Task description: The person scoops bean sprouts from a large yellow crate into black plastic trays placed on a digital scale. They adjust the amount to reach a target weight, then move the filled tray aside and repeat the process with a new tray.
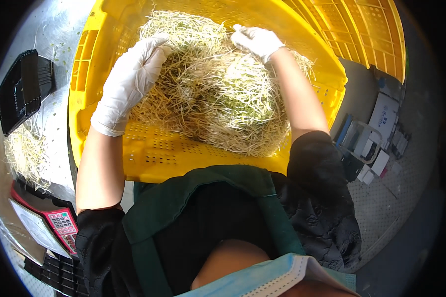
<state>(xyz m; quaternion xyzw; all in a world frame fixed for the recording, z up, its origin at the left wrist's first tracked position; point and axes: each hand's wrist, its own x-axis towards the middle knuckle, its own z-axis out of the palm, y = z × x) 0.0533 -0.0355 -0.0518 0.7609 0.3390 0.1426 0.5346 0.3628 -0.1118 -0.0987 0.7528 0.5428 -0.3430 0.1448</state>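
Note:
A large heap of pale, thin-stemmed sprouts [208, 104] with green tips lies in a yellow perforated plastic crate [148, 170] in front of me. My left hand [133, 76], in a white glove, rests against the heap's left side, fingers close together and bent over its edge. Beyond the heap's middle, my right hand [256, 41] is also gloved in white and has its fingers curled near the far clump. Whether either hand grips any stems cannot be made out. Strong light washes out parts of the sprouts.
Left of the crate, a metal table [61, 122] carries black plastic trays [26, 89], a smaller sprout pile [28, 156] and a red scale with a keypad [61, 222]. Another yellow crate [356, 29] stands at far right. Boxes [383, 115] lie beyond my right arm.

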